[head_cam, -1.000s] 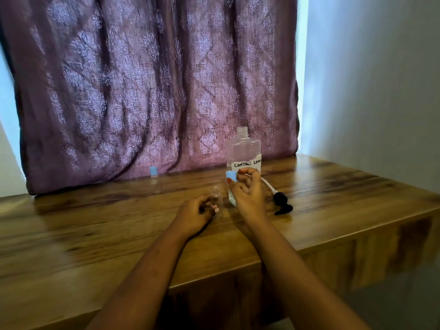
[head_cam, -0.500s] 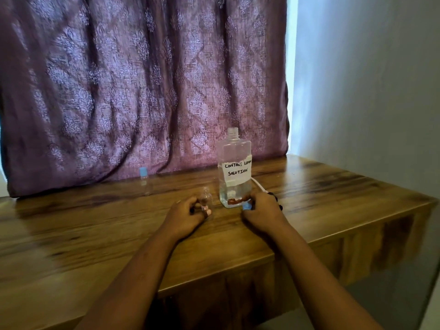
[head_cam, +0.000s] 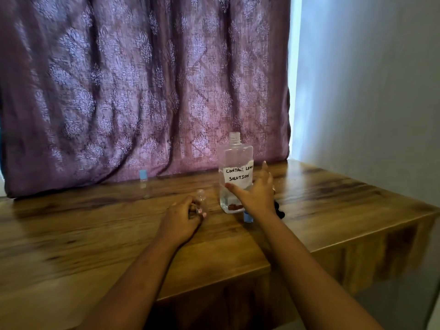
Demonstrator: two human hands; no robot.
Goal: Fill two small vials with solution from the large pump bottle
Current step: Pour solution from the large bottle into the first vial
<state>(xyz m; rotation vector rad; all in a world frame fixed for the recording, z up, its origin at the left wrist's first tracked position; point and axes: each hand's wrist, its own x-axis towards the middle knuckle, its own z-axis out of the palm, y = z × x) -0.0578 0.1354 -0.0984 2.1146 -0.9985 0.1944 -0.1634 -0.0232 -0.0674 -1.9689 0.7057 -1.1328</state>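
Note:
A large clear bottle (head_cam: 235, 163) with a handwritten "contact lens solution" label stands uncapped on the wooden table (head_cam: 95, 234), a little liquid at its bottom. My right hand (head_cam: 256, 195) is spread open right in front of its lower part, holding nothing. A small blue cap (head_cam: 247, 216) lies on the table under that wrist. My left hand (head_cam: 183, 216) grips an uncapped clear vial (head_cam: 201, 198) standing on the table left of the bottle. A second vial with a blue cap (head_cam: 143, 183) stands farther left near the curtain.
The black pump head (head_cam: 279, 210) with its tube lies on the table behind my right hand, mostly hidden. A purple patterned curtain (head_cam: 142, 91) hangs along the table's back. A wall (head_cam: 369, 91) rises on the right, and the table's front edge steps back there.
My right hand put the blue cap down on the table, let go, and now rises open toward the large bottle. My left hand stays on the uncapped vial.

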